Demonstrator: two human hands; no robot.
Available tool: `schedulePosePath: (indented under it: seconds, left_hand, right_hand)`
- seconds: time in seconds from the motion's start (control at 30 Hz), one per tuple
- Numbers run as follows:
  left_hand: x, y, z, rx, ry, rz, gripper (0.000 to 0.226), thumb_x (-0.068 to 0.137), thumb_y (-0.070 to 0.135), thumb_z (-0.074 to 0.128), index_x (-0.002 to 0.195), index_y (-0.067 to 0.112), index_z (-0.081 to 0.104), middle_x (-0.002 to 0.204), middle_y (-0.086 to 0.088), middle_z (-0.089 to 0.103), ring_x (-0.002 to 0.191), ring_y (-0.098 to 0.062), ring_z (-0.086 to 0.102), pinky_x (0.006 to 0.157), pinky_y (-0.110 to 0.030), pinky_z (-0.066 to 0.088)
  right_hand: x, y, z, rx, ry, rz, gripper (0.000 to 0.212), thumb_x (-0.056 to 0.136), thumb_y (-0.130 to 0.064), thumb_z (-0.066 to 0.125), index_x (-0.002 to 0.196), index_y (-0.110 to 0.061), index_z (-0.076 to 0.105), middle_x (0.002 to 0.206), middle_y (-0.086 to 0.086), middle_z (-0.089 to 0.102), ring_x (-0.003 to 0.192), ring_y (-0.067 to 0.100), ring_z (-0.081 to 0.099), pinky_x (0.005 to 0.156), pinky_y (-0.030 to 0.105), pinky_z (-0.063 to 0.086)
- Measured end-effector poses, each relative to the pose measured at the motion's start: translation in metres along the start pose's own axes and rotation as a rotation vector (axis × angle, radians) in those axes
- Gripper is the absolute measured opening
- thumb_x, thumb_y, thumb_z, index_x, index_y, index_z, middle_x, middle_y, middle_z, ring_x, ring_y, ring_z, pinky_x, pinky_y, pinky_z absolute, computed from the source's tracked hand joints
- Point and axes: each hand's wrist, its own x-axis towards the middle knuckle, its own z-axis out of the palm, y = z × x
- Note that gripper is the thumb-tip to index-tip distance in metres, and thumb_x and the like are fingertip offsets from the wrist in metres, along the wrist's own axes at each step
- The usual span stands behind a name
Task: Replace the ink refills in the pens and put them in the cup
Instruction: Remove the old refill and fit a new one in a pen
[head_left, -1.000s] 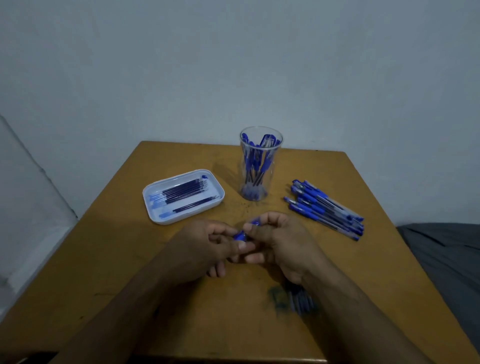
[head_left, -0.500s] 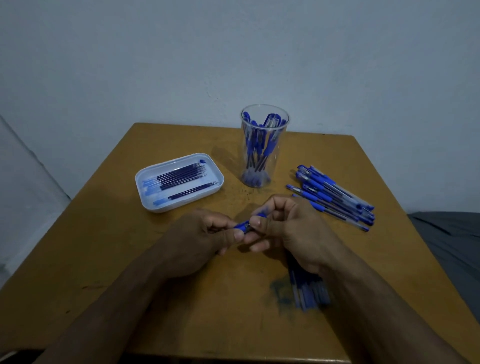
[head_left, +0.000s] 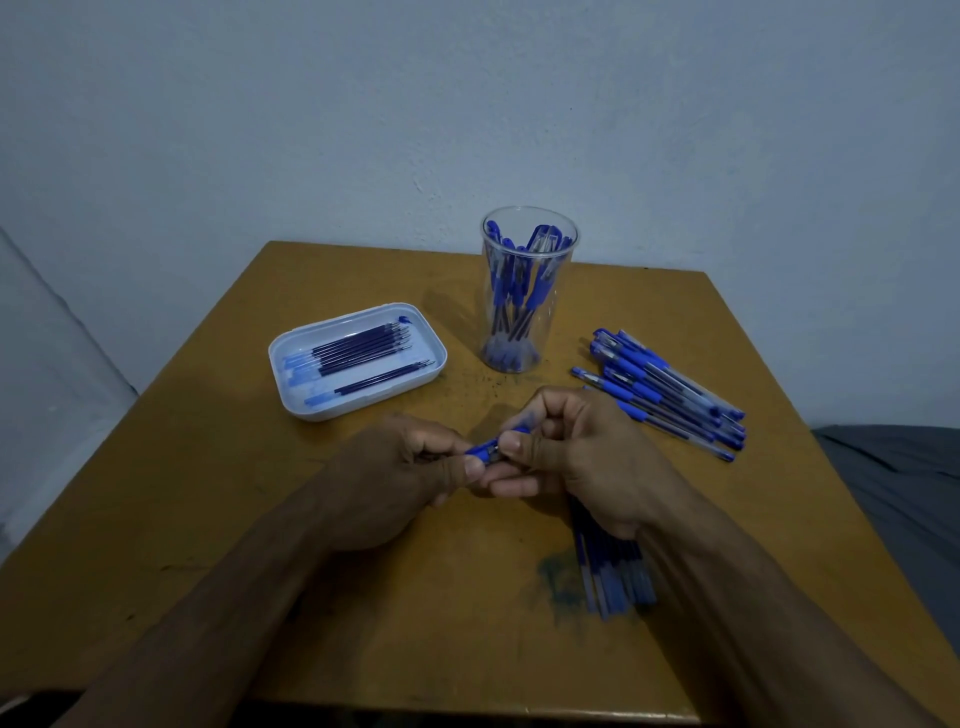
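Pinching pen (head_left: 493, 448) | between left hand (head_left: 395, 478) and right hand (head_left: 576, 457) grip

One head-worn view looks forward and down, close over both hands, table (head_left: 218, 509) and wall beyond.

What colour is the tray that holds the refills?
White, seen in the head view: the tray.
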Motion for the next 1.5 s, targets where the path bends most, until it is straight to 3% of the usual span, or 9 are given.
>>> schedulePosePath:
  seconds: [0.5,0.67,0.83,0.93,1.03,1.13,1.23,1.37,1.5]
  left_hand:
    - [0.0,0.002,-0.001,0.016,-0.02,0.005,0.021,0.094,0.033,0.062,0.091,0.02,0.077,0.061,0.003,0.059,0.054,-0.004,0.048,0.053,-0.017,0.038]
    - [0.001,0.002,-0.003,-0.057,-0.021,-0.006,0.022,0.093,0.033,0.06,0.102,0.022,0.077,0.062,0.001,0.056,0.054,-0.005,0.046,0.053,-0.017,0.037]
    - [0.004,0.002,0.002,-0.22,0.195,-0.128,0.018,0.096,0.032,0.061,0.101,0.025,0.077,0.065,-0.008,0.059,0.05,-0.011,0.041,0.047,-0.023,0.034]
    - [0.002,0.005,0.003,-0.309,0.331,-0.103,0.023,0.101,0.022,0.056,0.087,0.021,0.075,0.082,-0.029,0.062,0.047,-0.015,0.039,0.042,-0.024,0.033]
    - [0.001,0.002,0.002,-0.321,0.382,-0.092,0.026,0.102,0.014,0.053,0.086,0.021,0.072,0.089,-0.029,0.063,0.049,-0.014,0.043,0.046,-0.028,0.037]
    - [0.001,-0.001,0.003,-0.314,0.404,-0.099,0.017,0.1,0.013,0.056,0.105,0.016,0.072,0.086,-0.016,0.07,0.055,-0.015,0.049,0.049,-0.029,0.041]
    - [-0.001,0.001,0.007,-0.254,0.394,-0.11,0.018,0.096,0.015,0.064,0.109,0.025,0.07,0.082,-0.004,0.075,0.058,-0.012,0.057,0.05,-0.025,0.047]
    - [-0.002,0.002,0.011,-0.22,0.359,-0.082,0.017,0.089,0.016,0.072,0.105,0.023,0.073,0.082,-0.004,0.077,0.057,-0.013,0.06,0.051,-0.024,0.047]
    - [-0.003,0.002,0.012,-0.176,0.359,-0.069,0.017,0.084,0.018,0.078,0.099,0.025,0.075,0.068,0.003,0.071,0.054,-0.006,0.056,0.051,-0.018,0.045]
  right_hand:
    - [0.0,0.0,-0.002,-0.009,-0.01,0.011,0.008,0.09,0.003,0.063,0.097,0.003,0.058,0.091,0.03,0.072,0.08,0.031,0.076,0.068,0.035,0.063]
    - [-0.004,-0.009,-0.008,0.058,0.001,-0.024,0.005,0.097,0.0,0.056,0.097,-0.004,0.052,0.095,0.032,0.072,0.085,0.037,0.076,0.069,0.042,0.064]
    - [-0.001,-0.002,-0.009,-0.181,0.247,-0.182,0.005,0.096,-0.012,0.064,0.099,-0.007,0.064,0.088,0.019,0.072,0.069,0.024,0.071,0.046,0.032,0.054]
    - [0.003,0.005,-0.013,-0.645,0.39,-0.293,0.006,0.093,-0.023,0.072,0.094,-0.028,0.076,0.08,-0.004,0.067,0.067,0.006,0.059,0.06,0.025,0.047]
    - [0.001,0.011,-0.006,-0.998,0.326,-0.324,0.02,0.094,-0.023,0.069,0.112,-0.028,0.076,0.101,-0.016,0.066,0.086,-0.002,0.057,0.077,0.014,0.045]
    - [0.001,0.016,0.002,-1.24,0.315,-0.307,0.02,0.096,-0.027,0.062,0.114,-0.027,0.071,0.104,-0.007,0.066,0.092,0.009,0.059,0.082,0.031,0.053]
    - [0.001,0.016,0.005,-1.34,0.338,-0.265,0.015,0.099,-0.032,0.054,0.107,-0.026,0.065,0.097,-0.006,0.062,0.087,0.013,0.056,0.075,0.036,0.053]
    - [0.004,0.015,0.006,-1.384,0.321,-0.215,0.017,0.099,-0.032,0.055,0.112,-0.027,0.064,0.101,-0.006,0.059,0.091,0.013,0.054,0.077,0.034,0.051]
    - [0.003,0.012,-0.002,-1.233,0.337,-0.237,0.023,0.096,-0.03,0.065,0.119,-0.026,0.068,0.109,-0.01,0.067,0.091,0.003,0.058,0.074,0.015,0.046]
